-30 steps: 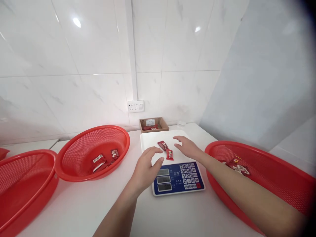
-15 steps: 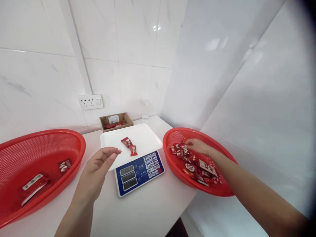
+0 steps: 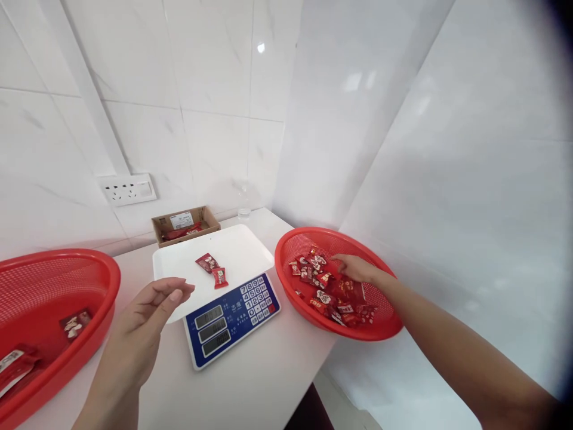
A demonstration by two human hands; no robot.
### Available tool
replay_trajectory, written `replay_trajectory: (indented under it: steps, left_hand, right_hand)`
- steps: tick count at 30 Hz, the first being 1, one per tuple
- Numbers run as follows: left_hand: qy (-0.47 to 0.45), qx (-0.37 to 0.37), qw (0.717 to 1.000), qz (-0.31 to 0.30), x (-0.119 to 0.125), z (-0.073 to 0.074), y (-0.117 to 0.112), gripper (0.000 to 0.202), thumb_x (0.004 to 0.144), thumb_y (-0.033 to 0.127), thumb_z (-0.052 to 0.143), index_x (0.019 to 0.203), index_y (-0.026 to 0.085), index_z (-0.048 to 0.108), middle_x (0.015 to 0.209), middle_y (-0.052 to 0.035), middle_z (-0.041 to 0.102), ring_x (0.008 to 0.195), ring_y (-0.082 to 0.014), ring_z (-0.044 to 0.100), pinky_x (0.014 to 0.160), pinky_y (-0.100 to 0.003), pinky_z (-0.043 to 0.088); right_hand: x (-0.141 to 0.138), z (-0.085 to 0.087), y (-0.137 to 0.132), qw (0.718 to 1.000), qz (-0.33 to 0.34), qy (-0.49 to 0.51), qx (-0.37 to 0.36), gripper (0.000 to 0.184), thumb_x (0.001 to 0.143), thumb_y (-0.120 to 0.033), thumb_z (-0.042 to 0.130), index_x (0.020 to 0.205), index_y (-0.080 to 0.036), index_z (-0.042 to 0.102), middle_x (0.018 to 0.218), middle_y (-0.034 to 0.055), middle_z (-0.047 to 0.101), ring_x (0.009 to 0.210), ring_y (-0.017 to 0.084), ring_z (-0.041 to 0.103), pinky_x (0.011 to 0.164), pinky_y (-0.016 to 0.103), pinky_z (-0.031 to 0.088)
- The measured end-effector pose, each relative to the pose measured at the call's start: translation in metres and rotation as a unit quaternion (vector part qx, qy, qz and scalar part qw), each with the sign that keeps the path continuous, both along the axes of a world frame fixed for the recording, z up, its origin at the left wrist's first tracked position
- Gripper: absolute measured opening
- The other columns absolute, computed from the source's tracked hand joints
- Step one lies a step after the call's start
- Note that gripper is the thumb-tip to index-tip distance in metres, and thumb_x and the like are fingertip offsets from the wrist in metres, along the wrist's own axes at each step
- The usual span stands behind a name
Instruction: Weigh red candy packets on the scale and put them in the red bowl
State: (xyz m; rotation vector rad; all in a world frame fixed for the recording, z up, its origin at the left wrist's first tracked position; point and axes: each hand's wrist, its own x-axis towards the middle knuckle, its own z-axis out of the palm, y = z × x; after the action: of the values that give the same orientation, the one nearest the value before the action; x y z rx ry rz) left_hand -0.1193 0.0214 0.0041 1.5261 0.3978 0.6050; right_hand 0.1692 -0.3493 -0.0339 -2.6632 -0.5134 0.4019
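Note:
My left hand (image 3: 138,325) hovers by the near left edge of the scale's white pan (image 3: 244,251), fingers loosely curved, thumb slightly apart, nothing seen between them. Two red snack packets lie on the pan, a longer one (image 3: 206,263) touching a smaller one (image 3: 219,278). Below the pan is the scale's blue keypad panel (image 3: 233,319) with three displays. My right hand (image 3: 356,269) is inside the right red basket (image 3: 286,248), index finger stretched out above several small red packets (image 3: 323,297). Its other fingertips are partly hidden near a dark red packet (image 3: 351,289).
On the left stands another red basket (image 3: 110,269) with a few larger red packets (image 3: 75,324). Behind the pan, a cardboard box (image 3: 210,222) holds red packets. A clear container (image 3: 244,209) stands near the wall, where a socket panel (image 3: 128,189) is fixed.
The view has swung right, so everything sits further left. My right hand has shifted deeper over the packets, and a pale-faced packet beside it now shows dark red. Both packets remain on the pan.

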Motion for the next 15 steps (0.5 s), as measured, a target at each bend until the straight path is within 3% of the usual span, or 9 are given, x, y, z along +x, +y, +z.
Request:
replay_trajectory:
  steps: [5, 9, 15]
  left_hand:
    - [-0.002, 0.002, 1.000, 0.004, 0.001, -0.002, 0.001, 0.036, 0.068, 0.044, 0.068, 0.092, 0.019, 0.059, 0.091, -0.0052, 0.065, 0.098, -0.0254, 0.059, 0.087, -0.038, 0.047]
    - [0.003, 0.000, 1.000, -0.017, 0.001, -0.001, -0.003, 0.036, 0.069, 0.044, 0.066, 0.094, 0.019, 0.058, 0.089, -0.0048, 0.065, 0.096, -0.0238, 0.059, 0.087, -0.037, 0.047]
    - [0.038, 0.054, 0.990, -0.127, 0.003, 0.006, -0.021, 0.031, 0.078, 0.044, 0.057, 0.096, 0.019, 0.057, 0.097, -0.0064, 0.063, 0.098, -0.0232, 0.057, 0.086, -0.037, 0.046]
  right_hand:
    - [0.003, 0.013, -0.007, 0.995, -0.052, -0.013, 0.085, 0.042, 0.070, -0.004, 0.045, 0.109, -0.015, 0.056, 0.080, 0.0028, 0.067, 0.068, 0.013, 0.061, 0.060, 0.021, 0.047]
    - [-0.008, 0.034, 0.000, 0.981, -0.092, -0.036, 0.166, 0.033, 0.072, -0.008, 0.046, 0.102, -0.015, 0.057, 0.085, 0.0044, 0.066, 0.070, 0.013, 0.061, 0.065, 0.023, 0.048]
    - [-0.051, 0.080, 0.047, 0.945, -0.070, -0.041, 0.317, 0.027, 0.076, -0.022, 0.050, 0.103, -0.020, 0.054, 0.099, 0.0058, 0.064, 0.081, 0.015, 0.061, 0.073, 0.028, 0.051]
